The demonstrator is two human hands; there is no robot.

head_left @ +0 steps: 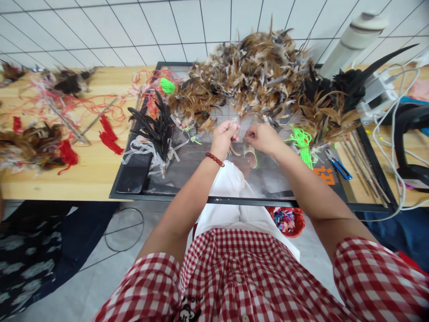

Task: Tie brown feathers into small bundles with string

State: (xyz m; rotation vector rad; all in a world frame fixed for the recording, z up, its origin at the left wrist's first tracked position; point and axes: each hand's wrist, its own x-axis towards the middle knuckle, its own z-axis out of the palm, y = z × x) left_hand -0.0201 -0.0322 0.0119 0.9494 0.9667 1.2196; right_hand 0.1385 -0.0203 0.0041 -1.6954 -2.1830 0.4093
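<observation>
Above the glass-like panel (268,176), my left hand (225,137) is closed in a pinch. A thin brown feather (233,151) sticks out below its fingers, and something whitish shows at the fingertips. A little to its right, my right hand (263,137) has its fingers pinched together; what they hold, if anything, is too small to make out. The two hands are close but apart. Just beyond them lies a large heap of brown feathers (254,76). Bright green cord (303,145) lies beside my right forearm, and a bunch of black feathers (159,129) is left of my left hand.
A dark phone (134,173) lies at the panel's left corner. Blue-handled snips (340,166), thin rods (367,167), white cables (397,147) and a bottle (351,44) are on the right. Red tassels (110,136) lie left. Below the edge hangs or stands a red basket (296,230).
</observation>
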